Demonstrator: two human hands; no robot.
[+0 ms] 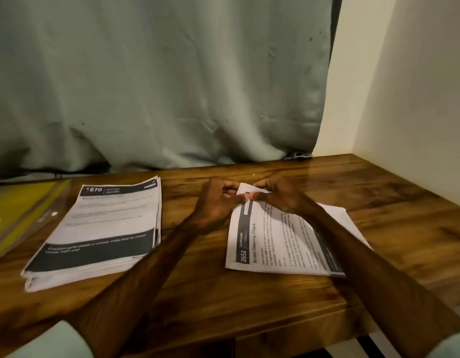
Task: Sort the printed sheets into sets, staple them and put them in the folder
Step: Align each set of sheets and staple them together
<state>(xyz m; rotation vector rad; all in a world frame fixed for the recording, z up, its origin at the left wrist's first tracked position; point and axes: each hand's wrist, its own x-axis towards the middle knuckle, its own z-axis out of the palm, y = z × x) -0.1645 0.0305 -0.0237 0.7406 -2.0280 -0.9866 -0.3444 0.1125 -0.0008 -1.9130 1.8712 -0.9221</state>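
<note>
Both hands meet at the far corner of the 2652 set (283, 244), which lies right of centre on the wooden table (223, 293). The left hand (216, 202) and right hand (281, 196) each pinch that corner with curled fingers. A thick 1670 stack (99, 228) lies beside the yellow folder (14, 202). No stapler shows, so most sorting, stapling and filing probably remains.

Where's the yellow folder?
In the head view, the yellow folder lies at the far left edge of the wooden table, just left of the big stack of printed sheets.
</note>
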